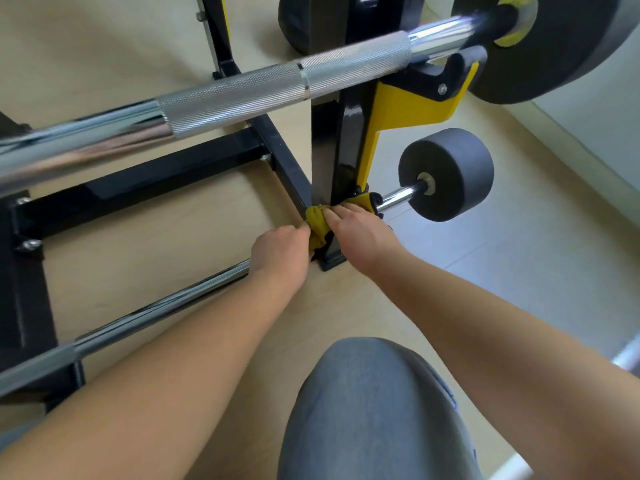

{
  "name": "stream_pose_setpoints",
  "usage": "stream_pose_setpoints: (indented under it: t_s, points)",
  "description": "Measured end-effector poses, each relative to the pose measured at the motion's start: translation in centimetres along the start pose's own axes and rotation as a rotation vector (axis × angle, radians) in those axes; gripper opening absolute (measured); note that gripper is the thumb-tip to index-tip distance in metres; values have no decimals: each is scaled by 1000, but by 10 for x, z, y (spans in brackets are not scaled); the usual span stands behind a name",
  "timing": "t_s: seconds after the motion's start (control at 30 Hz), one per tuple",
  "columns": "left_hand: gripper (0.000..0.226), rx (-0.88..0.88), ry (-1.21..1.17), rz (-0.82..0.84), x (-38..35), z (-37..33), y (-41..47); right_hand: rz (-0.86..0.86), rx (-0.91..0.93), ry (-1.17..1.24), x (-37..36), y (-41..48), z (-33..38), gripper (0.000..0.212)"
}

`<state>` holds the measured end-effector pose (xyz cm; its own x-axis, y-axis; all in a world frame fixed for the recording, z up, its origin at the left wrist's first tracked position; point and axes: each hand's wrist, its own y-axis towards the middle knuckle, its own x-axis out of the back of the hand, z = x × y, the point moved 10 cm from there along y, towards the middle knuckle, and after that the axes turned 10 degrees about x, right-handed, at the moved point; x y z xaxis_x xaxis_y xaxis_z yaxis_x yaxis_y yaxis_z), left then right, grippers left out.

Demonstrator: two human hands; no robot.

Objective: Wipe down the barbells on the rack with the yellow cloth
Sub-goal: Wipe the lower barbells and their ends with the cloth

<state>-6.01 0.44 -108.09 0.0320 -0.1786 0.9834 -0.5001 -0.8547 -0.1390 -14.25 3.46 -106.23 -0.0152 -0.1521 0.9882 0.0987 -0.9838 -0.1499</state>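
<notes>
Two barbells rest on a black and yellow rack (349, 140). The upper barbell (242, 95) is thick, chromed and knurled, with a large black plate at the top right. The lower barbell (156, 306) is thin and runs low over the floor to a small black weight (446, 174). The yellow cloth (317, 221) is bunched around the lower bar beside the rack's upright. My left hand (280, 251) is closed on the bar and the cloth's left end. My right hand (356, 230) presses on the cloth from the right, fingers over it.
The rack's black base beams (138, 185) cross the pale wooden floor (156, 258). My grey-clad knee (374, 410) fills the lower middle. Another black plate (301, 22) stands behind the upright at the top. A white wall edge (588, 133) runs along the right.
</notes>
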Motion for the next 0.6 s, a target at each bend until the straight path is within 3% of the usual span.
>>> stream_pose_setpoints:
  t_s: [0.1, 0.17, 0.3, 0.47, 0.6]
  points:
    - [21, -25, -7, -10, -2, -1, 1, 236, -55, -154, 2, 17, 1, 28]
    - [22, -18, -32, -4, -2, 1, 2, 296, -63, -224, 9, 19, 7, 16]
    - [18, 12, -63, -15, -2, 4, 5, 113, -71, -214, 3, 2, 19, 25]
    - [17, 23, 20, -18, -11, 1, 5, 92, -33, -229, -11, -5, 17, 46]
    - [24, -9, 143, 31, -16, -2, 5, 143, -182, -236, 5, 11, 16, 27]
